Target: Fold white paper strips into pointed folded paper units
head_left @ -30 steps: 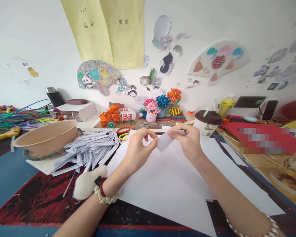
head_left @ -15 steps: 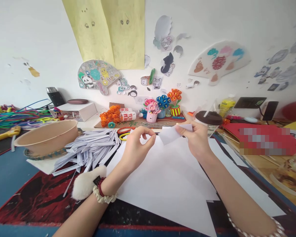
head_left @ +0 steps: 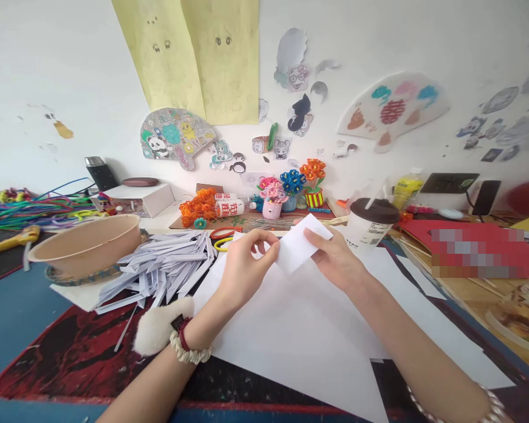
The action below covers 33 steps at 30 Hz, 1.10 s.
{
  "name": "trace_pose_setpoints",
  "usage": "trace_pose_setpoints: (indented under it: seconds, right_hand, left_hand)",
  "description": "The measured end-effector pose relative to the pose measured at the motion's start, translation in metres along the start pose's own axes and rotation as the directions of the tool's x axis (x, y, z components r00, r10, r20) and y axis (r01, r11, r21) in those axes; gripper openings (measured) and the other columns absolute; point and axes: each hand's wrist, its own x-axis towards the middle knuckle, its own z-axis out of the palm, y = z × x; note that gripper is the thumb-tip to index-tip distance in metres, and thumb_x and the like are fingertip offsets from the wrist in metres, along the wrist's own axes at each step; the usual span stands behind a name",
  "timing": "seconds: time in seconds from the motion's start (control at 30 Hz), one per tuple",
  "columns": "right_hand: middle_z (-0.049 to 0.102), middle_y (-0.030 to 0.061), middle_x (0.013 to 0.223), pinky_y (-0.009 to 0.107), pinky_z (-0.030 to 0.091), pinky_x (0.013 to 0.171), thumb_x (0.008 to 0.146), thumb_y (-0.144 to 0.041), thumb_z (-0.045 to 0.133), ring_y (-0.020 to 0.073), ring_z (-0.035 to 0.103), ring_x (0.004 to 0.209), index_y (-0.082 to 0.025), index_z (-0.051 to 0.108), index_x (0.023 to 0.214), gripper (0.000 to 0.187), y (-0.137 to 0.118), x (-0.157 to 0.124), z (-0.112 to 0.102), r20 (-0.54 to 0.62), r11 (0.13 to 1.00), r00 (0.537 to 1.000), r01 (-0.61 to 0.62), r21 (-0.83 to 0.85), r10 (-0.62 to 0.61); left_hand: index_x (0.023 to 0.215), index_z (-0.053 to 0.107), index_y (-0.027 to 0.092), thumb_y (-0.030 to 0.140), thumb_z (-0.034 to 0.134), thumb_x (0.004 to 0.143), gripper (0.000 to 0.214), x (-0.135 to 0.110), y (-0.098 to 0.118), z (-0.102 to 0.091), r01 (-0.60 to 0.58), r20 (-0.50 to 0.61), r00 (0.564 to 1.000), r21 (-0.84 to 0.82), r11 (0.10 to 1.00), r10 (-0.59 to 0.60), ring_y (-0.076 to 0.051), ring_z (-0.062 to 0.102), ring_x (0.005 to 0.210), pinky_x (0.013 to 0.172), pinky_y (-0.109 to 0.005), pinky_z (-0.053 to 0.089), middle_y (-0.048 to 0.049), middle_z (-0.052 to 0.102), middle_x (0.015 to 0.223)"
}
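Note:
A small white paper piece (head_left: pixel 300 244) is held up above large white paper sheets (head_left: pixel 295 329). My right hand (head_left: pixel 337 255) grips its right side, thumb on the face toward me. My left hand (head_left: pixel 249 264) pinches at the paper's left edge with thumb and forefinger. To the left of my left hand lies a pile of folded white paper strips (head_left: pixel 163 264). Scissors with red and yellow handles (head_left: pixel 224 242) lie just behind that hand, partly covered.
A beige bowl (head_left: pixel 86 244) stands at the left, a white fluffy object (head_left: pixel 161 329) by my left wrist. Behind my right hand is a lidded cup with a straw (head_left: pixel 372 220). Yarn flower pots (head_left: pixel 273 205) line the back; a red packet (head_left: pixel 476 247) lies right.
My right hand has moved left and turned the small paper, which now shows its flat face. Its left edge has come to my left fingertips.

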Motion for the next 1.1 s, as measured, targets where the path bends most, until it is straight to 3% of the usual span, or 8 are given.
trace_pose_setpoints:
  seconds: [0.07,0.17,0.3,0.47,0.7,1.1]
  right_hand:
    - [0.069,0.0009,0.089,0.027,0.048,0.073,0.062,-0.038,0.083,0.0165,0.061,0.083,-0.025,0.070,0.103,0.045,0.004,-0.002,0.004,0.089,0.995,0.996,-0.037,0.090,0.029]
    - [0.069,0.0035,0.101,0.029,0.048,0.076,0.065,-0.035,0.082,0.0191,0.061,0.092,-0.025,0.069,0.106,0.044,0.013,-0.004,0.012,0.179,0.999,0.984,-0.026,0.040,0.018]
    - [0.068,0.0018,0.081,0.026,0.044,0.056,0.066,-0.032,0.081,0.0158,0.059,0.072,-0.020,0.069,0.083,0.024,0.022,-0.004,0.016,0.079,0.989,0.991,0.111,-0.094,-0.104]
    - [0.066,0.0019,0.070,0.024,0.039,0.046,0.064,-0.032,0.082,0.0141,0.056,0.061,-0.017,0.067,0.072,0.023,0.021,-0.001,0.014,-0.013,0.963,0.978,0.203,-0.177,-0.209]
    - [0.065,0.0020,0.065,0.022,0.037,0.041,0.059,-0.034,0.084,0.0133,0.054,0.056,-0.016,0.069,0.070,0.026,0.022,-0.002,0.017,-0.034,0.958,0.980,0.184,-0.222,-0.196]
    - [0.063,0.0006,0.063,0.021,0.034,0.040,0.059,-0.033,0.084,0.0117,0.051,0.054,-0.016,0.068,0.068,0.024,0.025,-0.003,0.019,-0.063,0.962,0.977,0.187,-0.198,-0.203]
  left_hand:
    - [0.078,0.062,0.019,0.023,0.058,0.083,0.008,0.000,0.000,0.000,-0.009,-0.031,0.999,-0.011,1.000,0.008,-0.012,0.049,0.068,0.067,-0.026,0.040,0.0024,0.064,0.076]
    - [0.079,0.062,0.019,0.022,0.059,0.083,0.006,-0.001,0.001,0.001,-0.019,-0.056,0.998,-0.006,1.000,0.018,-0.012,0.049,0.068,0.066,-0.025,0.039,0.0025,0.064,0.076]
    - [0.078,0.063,0.019,0.021,0.060,0.082,0.005,-0.002,0.002,0.002,-0.044,-0.053,0.998,0.043,0.998,0.046,-0.012,0.050,0.069,0.067,-0.025,0.039,0.0022,0.064,0.076]
    - [0.079,0.062,0.019,0.023,0.059,0.083,0.007,-0.001,0.002,0.001,-0.035,-0.039,0.999,-0.002,0.999,0.035,-0.013,0.050,0.071,0.069,-0.026,0.039,0.0013,0.065,0.078]
    - [0.078,0.063,0.018,0.025,0.059,0.083,0.009,0.001,-0.001,0.001,0.015,-0.027,0.999,-0.081,0.997,-0.017,-0.013,0.049,0.069,0.067,-0.026,0.039,0.0003,0.064,0.078]
    - [0.077,0.062,0.019,0.025,0.059,0.082,0.009,0.000,0.001,0.001,0.028,-0.017,0.999,-0.053,0.998,-0.029,-0.014,0.048,0.070,0.068,-0.027,0.039,0.0006,0.063,0.077]
